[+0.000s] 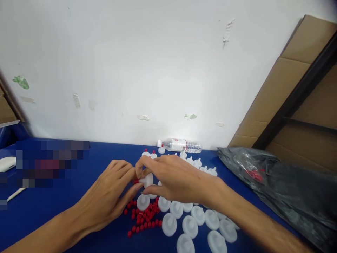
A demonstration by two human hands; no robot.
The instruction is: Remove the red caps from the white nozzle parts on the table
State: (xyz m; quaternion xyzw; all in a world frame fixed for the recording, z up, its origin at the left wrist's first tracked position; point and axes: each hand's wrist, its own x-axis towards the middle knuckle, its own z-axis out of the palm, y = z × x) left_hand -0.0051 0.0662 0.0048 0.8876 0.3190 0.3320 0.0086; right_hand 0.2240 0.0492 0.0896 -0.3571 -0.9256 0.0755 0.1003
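My left hand (110, 191) is closed, pinching a small red cap (136, 181) between thumb and fingers. The cap sits at the narrow tip of a white plastic nozzle lid (149, 180), which lies on its side in the air. My right hand (176, 177) curls its thumb and fingers round the disc of that lid. Below the hands lies a cluster of loose red caps (145, 215). Many more white nozzle lids (190, 226) spread to the right, partly hidden under my right forearm. Behind my hands stand several lids with red caps on their tips (153, 154).
A clear plastic bottle (180, 145) lies along the wall on the blue table (79, 168). To the right is a dark plastic bag (276, 186) beside cardboard (273, 88). A white object (7, 163) is at the far left, near a blurred-out patch.
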